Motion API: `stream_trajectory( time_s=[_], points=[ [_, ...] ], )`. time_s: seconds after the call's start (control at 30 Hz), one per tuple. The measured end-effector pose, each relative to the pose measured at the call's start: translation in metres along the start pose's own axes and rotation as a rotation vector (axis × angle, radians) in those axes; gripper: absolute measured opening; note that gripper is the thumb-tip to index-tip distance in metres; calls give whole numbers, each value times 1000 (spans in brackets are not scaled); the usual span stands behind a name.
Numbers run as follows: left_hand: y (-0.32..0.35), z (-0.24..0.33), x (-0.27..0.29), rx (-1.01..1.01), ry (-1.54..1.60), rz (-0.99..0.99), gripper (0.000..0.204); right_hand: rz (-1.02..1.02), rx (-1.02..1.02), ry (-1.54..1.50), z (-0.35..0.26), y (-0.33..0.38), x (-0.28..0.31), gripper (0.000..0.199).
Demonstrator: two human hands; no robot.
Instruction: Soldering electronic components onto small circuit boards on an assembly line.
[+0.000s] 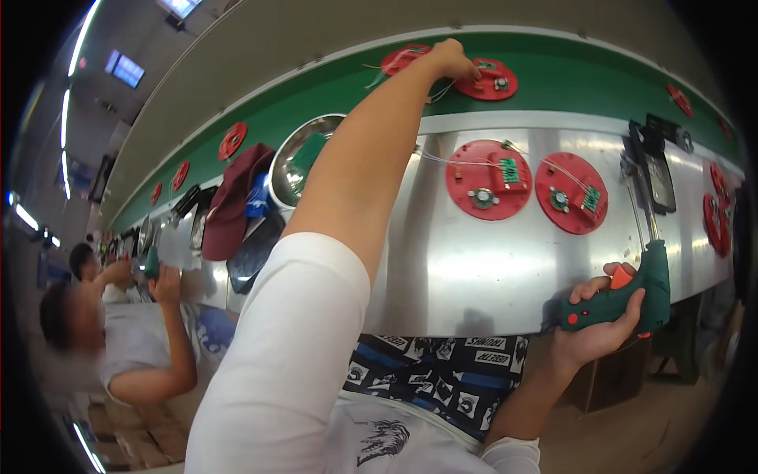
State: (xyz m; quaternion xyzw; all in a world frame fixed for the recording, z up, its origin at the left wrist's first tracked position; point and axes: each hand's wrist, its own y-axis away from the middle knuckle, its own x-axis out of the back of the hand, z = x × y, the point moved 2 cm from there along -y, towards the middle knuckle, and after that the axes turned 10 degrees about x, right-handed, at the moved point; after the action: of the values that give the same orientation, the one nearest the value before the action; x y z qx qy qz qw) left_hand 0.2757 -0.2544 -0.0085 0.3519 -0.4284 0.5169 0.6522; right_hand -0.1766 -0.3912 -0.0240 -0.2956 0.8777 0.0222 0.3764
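Note:
My left arm stretches across the bench to the green belt, where my left hand (452, 60) has its fingers closed on the left side of a red round plate with a circuit board (499, 87). My right hand (600, 336) is wrapped around the handle of a dark green cordless screwdriver (655, 276) with an orange trigger, its long shaft pointing away from me. On the metal bench lie two more red round plates, one on the left (466, 193) and one on the right (559, 217), each with a green board, a small round part and white wires.
Left of my arm stand a metal bowl (278, 170) and a maroon cap (229, 205). Black-framed parts (662, 186) lie at the bench's right. Other red plates (232, 141) sit along the green belt (553, 91). A co-worker (150, 347) works at the left.

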Motion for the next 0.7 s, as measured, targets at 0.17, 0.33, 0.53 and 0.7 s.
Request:
stream_trajectory(
  time_s=[0.17,0.33,0.53,0.7],
  points=[
    [60,-28,52,-336,317,223,28,31,-14,106,5,2,-8,43],
    [200,-13,133,-676,479,553,22,36,22,113,4,-2,4,40],
    [332,-65,128,-686,-32,179,14,4,-13,110,3,-4,-1,37],
    [373,-94,69,-481,-301,-41,23,74,15,217,5,-5,3,38]
  ],
)
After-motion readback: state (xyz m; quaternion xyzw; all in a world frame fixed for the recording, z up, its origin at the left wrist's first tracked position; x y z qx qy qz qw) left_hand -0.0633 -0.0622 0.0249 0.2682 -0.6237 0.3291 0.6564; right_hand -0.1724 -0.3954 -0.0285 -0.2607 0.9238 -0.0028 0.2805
